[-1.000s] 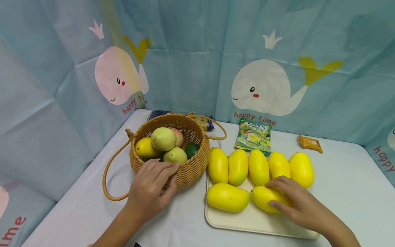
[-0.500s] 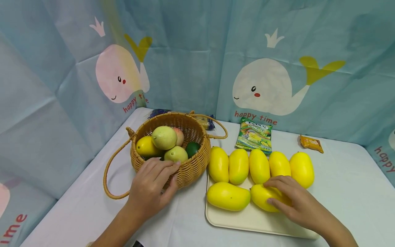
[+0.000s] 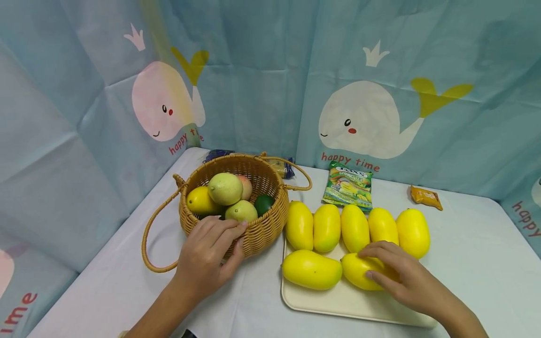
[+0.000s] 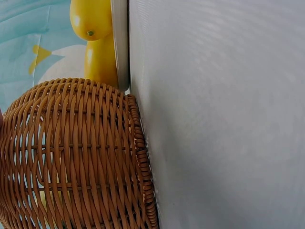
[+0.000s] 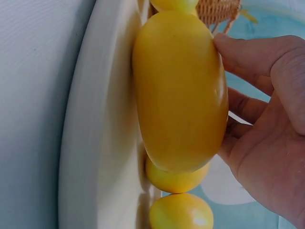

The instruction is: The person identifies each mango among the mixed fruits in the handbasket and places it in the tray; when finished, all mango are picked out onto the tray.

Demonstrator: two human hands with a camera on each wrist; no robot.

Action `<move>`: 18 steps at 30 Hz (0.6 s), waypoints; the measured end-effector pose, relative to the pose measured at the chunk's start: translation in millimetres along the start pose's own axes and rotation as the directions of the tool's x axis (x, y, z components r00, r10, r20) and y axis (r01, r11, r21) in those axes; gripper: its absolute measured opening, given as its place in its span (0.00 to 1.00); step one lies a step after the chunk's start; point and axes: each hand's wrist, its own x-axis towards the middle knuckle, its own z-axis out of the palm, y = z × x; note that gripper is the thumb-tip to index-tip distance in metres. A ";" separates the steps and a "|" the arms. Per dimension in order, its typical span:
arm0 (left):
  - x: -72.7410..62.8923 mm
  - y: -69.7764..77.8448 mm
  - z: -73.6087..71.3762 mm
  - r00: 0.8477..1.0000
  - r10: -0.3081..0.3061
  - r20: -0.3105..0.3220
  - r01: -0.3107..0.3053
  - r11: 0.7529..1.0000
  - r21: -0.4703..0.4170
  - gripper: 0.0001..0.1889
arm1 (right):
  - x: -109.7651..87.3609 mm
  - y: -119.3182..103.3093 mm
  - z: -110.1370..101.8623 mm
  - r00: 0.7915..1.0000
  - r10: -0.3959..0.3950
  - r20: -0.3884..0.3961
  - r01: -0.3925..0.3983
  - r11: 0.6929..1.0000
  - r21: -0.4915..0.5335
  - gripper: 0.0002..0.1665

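My right hand (image 3: 401, 277) holds a yellow mango (image 5: 181, 95) lying on its side in the front row of a cream tray (image 3: 338, 303). Its thumb and fingers lie on the mango's upper side in the right wrist view. End to end with it, on its left, lies another mango (image 3: 312, 270). Behind them several mangoes (image 3: 326, 228) stand side by side along the tray's back. My left hand (image 3: 211, 256) grips the near rim of a wicker basket (image 3: 264, 237), fingers over the edge and thumb outside. The left wrist view shows mostly the basket's woven wall (image 4: 71, 157).
Inside the basket lie pale green fruits (image 3: 225, 188), a yellow fruit (image 3: 200, 202), a dark green one (image 3: 264, 204) and a pinkish one (image 3: 246, 187). A green candy bag (image 3: 348, 186) and a small orange packet (image 3: 425, 196) lie behind the tray. Packets (image 3: 282, 167) sit behind the basket.
The mango under my right hand has slid slightly left along the tray, up against its front-row neighbour. My left hand and the basket stay in place.
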 end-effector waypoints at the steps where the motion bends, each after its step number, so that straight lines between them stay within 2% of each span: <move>1: 0.1 0.0 -0.2 1.000 0.003 -0.002 -0.003 1.000 0.000 0.16 | 0.6 0.2 -0.2 1.000 -0.013 -0.003 0.013 1.000 0.005 0.26; 5: 0.1 0.0 -0.4 1.000 0.005 -0.003 -0.005 1.000 0.000 0.16 | 5.7 0.2 -2.4 0.998 -0.062 -0.014 0.062 0.998 0.017 0.27; 9: -0.1 0.1 -0.5 1.000 0.001 0.001 -0.001 1.000 0.006 0.16 | 20.4 -5.2 -7.8 0.996 -0.086 -0.002 0.086 0.996 0.021 0.27; 13: -0.5 0.1 -0.1 1.000 0.004 -0.001 -0.004 1.000 0.009 0.16 | 48.1 -18.7 -13.5 0.988 -0.152 0.026 0.151 0.988 0.039 0.28; 18: -0.6 -0.1 -0.1 1.000 0.008 -0.001 -0.008 1.000 0.002 0.16 | 95.1 -46.7 -15.2 0.969 -0.226 0.102 0.218 0.972 0.086 0.23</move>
